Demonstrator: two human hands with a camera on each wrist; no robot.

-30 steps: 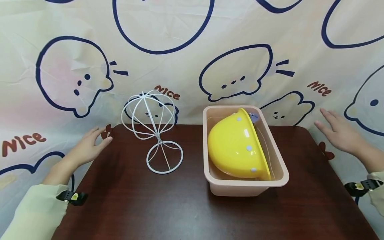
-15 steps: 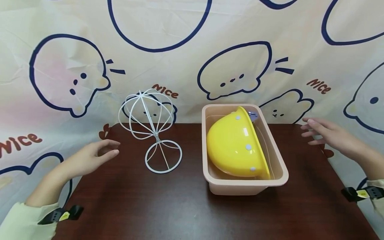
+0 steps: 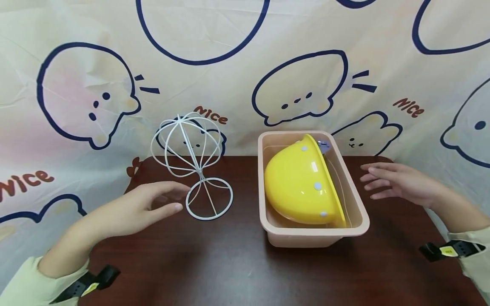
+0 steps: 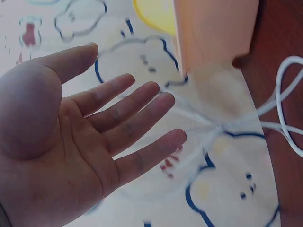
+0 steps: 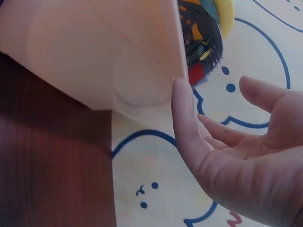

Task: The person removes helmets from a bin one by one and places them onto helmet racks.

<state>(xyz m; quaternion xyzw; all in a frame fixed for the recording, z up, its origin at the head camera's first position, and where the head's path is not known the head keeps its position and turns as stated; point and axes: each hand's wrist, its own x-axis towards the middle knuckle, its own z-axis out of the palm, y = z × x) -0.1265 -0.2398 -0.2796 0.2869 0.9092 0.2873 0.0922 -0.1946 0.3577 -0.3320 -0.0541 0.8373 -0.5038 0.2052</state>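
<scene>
A white wire hat stand (image 3: 199, 170), with a ball-shaped cage over a ring base, stands at the left of the table. My left hand (image 3: 147, 208) reaches in from the left, its fingertips right by the stand's base, relaxed and holding nothing. In the left wrist view its fingers (image 4: 142, 111) are spread. A beige plastic tub (image 3: 314, 233) holds a yellow, helmet-like dome (image 3: 298, 187) with pale dots, tilted on its side. My right hand (image 3: 400, 180) hovers just right of the tub, fingers loosely bent and holding nothing; the right wrist view shows the tub's wall (image 5: 85, 52) close by.
A small purple item (image 3: 323, 146) shows behind the dome in the tub. Dark, multicoloured contents (image 5: 201, 45) appear past the tub's rim in the right wrist view. A cartoon-printed cloth (image 3: 229, 93) hangs behind the dark wooden table (image 3: 237, 272).
Both hands have moved inward over the table: the left hand rightward to the hat stand's base, the right hand leftward towards the tub. The stand, tub and dome stay where they were.
</scene>
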